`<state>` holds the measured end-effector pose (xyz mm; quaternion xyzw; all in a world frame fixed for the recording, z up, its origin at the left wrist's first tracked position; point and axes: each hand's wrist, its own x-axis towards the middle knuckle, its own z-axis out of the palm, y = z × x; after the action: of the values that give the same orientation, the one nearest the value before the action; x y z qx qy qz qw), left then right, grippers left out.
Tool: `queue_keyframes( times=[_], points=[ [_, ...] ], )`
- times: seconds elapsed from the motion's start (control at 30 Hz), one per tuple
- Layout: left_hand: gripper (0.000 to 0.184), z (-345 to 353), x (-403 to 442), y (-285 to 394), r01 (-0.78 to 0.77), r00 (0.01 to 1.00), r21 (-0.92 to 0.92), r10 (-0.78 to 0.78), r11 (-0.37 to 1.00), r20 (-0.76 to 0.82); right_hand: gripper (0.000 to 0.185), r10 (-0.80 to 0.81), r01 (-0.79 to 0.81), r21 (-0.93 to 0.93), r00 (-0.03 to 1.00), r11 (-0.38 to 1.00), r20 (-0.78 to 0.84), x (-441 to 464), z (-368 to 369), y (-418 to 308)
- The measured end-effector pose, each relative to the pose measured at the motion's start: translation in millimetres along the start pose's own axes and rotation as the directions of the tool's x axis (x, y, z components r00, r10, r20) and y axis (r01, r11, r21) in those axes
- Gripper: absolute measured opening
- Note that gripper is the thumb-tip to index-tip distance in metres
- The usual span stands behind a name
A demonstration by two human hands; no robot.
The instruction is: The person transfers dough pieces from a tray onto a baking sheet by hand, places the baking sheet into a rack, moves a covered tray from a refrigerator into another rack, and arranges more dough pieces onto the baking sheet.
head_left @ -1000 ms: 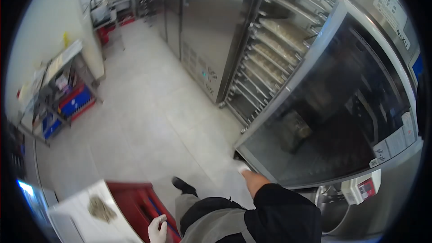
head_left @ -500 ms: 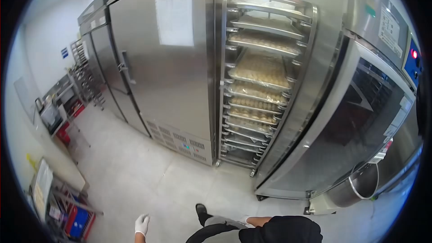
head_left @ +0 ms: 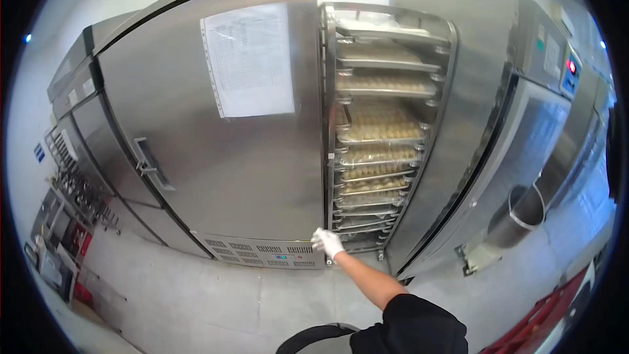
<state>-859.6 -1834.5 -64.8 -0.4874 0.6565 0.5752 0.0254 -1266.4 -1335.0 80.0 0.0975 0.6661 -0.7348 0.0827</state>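
Observation:
My right hand point(head_left: 327, 244), in a white glove, reaches forward at the lower middle of the head view. Its fingers look apart and nothing shows in them. It appears in front of the lower right corner of a steel cabinet point(head_left: 262, 177), close to the foot of a tall metal tray rack point(head_left: 440, 118). I cannot tell whether it touches either. On the rack sit several trays; a middle tray point(head_left: 380, 137) carries rows of pale, round dough-like pieces under clear plastic. My left hand is out of view.
Right of the rack stands a steel appliance point(head_left: 452, 59) with a red display. A metal bucket-like bowl point(head_left: 524, 210) is on its far side. Another steel cabinet point(head_left: 114, 151) and a cart of metal parts point(head_left: 75, 190) stand at the left. Red slatted items point(head_left: 540, 318) lie lower right.
My view has moved closer to the cabinet and rack. My right arm has stretched forward from beside my body. The gloved left hand has dropped out of view.

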Motion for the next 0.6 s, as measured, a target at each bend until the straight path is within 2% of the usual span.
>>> queue_keyframes(
  times=[0.03,0.1,0.17,0.23,0.27,0.3,0.33,0.37,0.4,0.43,0.5,0.53,0.6],
  points=[
    [0.048,-4.4,20.7,8.3,-0.012,1.0,-0.012,0.012,1.0,0.007,0.052,-0.002,0.015,0.238,0.998,0.971,-0.055,1.2,6.8,-21.6],
    [0.051,-14.2,55.8,29.1,-0.03,0.999,-0.026,0.03,0.999,0.014,0.055,-0.084,0.111,0.494,0.993,0.862,-0.077,-21.9,-3.8,-56.7],
    [0.053,-26.7,84.2,51.4,-0.034,0.999,-0.054,0.034,0.998,0.003,0.057,-0.114,0.208,0.578,0.974,0.789,-0.195,-38.3,-17.3,-109.4],
    [0.056,-44.4,115.9,85.5,-0.081,0.996,-0.099,0.078,0.992,-0.038,0.062,-0.313,0.406,0.489,0.912,0.772,-0.264,-38.1,-43.2,-178.2],
    [0.057,-51.4,130.7,109.3,-0.122,0.992,-0.107,0.117,0.987,-0.052,0.067,-0.635,0.704,0.137,0.695,0.697,-0.338,-37.8,-48.2,-210.1],
    [0.059,-55.0,145.0,138.8,-0.172,0.984,-0.092,0.168,0.981,-0.05,0.071,-0.879,0.858,-0.235,0.394,0.456,-0.269,-39.3,-57.3,-245.2],
    [0.061,-56.0,155.2,173.3,-0.228,0.973,-0.002,0.228,0.974,-0.027,0.075,-0.971,0.713,-0.666,0.222,0.221,-0.085,-45.7,-73.9,-291.6],
    [0.063,-56.8,163.5,210.2,-0.285,0.958,0.085,0.287,0.955,-0.003,0.079,-0.977,0.397,-0.912,0.131,-0.103,0.167,-44.5,-95.0,-342.6],
    [0.063,-36.0,160.0,218.3,-0.292,0.956,0.075,0.293,0.953,0.005,0.079,-0.974,0.301,-0.935,0.069,-0.186,0.216,-28.0,-116.3,-388.5],
    [0.063,-22.9,156.3,228.1,-0.364,0.931,0.049,0.364,0.93,-0.001,0.079,-0.966,0.202,-0.947,0.014,-0.249,0.257,-10.0,-135.7,-426.9],
    [0.063,14.5,147.0,245.8,-0.494,0.869,-0.014,0.494,0.869,-0.024,0.079,-0.98,0.026,-0.987,0.122,-0.157,0.159,23.5,-177.4,-494.6],
    [0.064,40.8,157.8,215.3,-0.441,0.896,-0.011,0.441,0.897,0.049,0.079,-0.979,0.027,-0.986,0.12,-0.164,0.166,39.4,-194.2,-522.9],
    [0.064,92.9,168.8,165.5,-0.334,0.926,0.02,0.324,0.942,0.194,0.088,-0.846,-0.03,-0.98,0.51,-0.199,0.156,66.3,-219.6,-563.7]
  ],
)
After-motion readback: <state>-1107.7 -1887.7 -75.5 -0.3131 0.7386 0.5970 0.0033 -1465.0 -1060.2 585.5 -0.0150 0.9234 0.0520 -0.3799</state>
